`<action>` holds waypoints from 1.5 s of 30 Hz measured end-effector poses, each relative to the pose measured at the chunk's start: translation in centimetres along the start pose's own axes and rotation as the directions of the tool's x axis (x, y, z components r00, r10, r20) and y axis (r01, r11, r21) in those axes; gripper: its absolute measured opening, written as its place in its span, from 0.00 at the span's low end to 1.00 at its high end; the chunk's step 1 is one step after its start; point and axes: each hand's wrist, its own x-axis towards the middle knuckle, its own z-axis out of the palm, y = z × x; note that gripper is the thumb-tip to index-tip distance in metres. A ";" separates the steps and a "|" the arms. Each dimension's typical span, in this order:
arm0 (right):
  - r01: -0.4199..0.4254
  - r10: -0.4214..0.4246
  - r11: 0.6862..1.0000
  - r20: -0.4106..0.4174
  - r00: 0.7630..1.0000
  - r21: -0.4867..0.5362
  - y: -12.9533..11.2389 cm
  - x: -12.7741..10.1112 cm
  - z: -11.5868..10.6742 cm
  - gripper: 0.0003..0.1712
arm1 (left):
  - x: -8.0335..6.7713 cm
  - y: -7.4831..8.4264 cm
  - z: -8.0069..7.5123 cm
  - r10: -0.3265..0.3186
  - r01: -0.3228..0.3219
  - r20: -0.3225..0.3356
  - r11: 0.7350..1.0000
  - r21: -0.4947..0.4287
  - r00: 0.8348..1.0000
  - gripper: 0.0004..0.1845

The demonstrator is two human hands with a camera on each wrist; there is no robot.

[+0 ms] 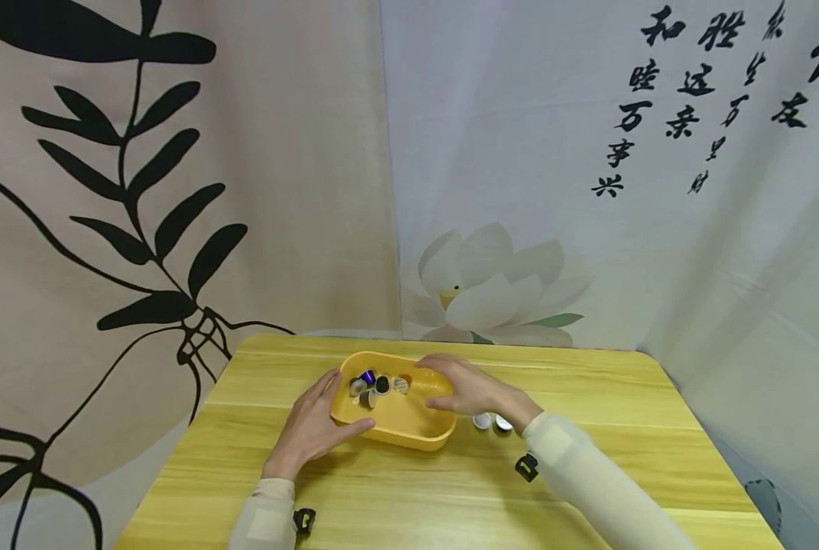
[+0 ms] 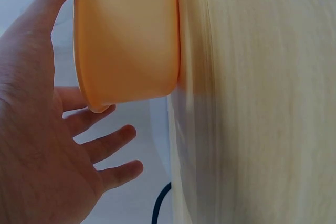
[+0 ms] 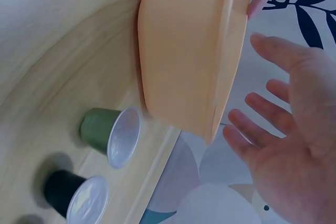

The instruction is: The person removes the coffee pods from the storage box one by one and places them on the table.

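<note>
A yellow tray [image 1: 409,428] sits on the wooden table [image 1: 588,397] and holds several coffee capsules [image 1: 375,384]. My left hand [image 1: 318,414] lies against the tray's left end with straight, spread fingers and its thumb along the front wall. In the left wrist view, the left hand [image 2: 47,129] is flat beside the tray [image 2: 126,35]. My right hand [image 1: 454,384] is at the tray's right end, fingers spread. In the right wrist view, the right hand [image 3: 283,129] hovers by the tray's rim [image 3: 226,51] without touching it. Nothing is gripped.
Two capsules [image 1: 492,422] lie on the table just right of the tray; the right wrist view shows a green one [image 3: 113,132] and a dark one [image 3: 73,192], foil lids sideways. Printed curtains [image 1: 244,191] hang behind the table's far edge.
</note>
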 end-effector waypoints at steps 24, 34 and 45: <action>0.019 -0.011 0.998 0.150 0.989 -0.053 0.3 4.8 2.2 0.38 | 0.0 -0.1 0.0 -0.002 0.002 -0.011 1.000 -0.012 1.000 0.70; 0.018 -0.015 1.000 0.162 0.987 -0.020 0.4 5.4 3.1 0.36 | 0.0 0.0 0.0 -0.003 0.003 -0.015 1.000 -0.011 1.000 0.70; 0.026 -0.014 0.997 0.152 0.988 -0.079 0.3 5.6 3.6 0.31 | -0.1 -0.1 0.1 -0.002 0.002 -0.019 1.000 -0.006 1.000 0.70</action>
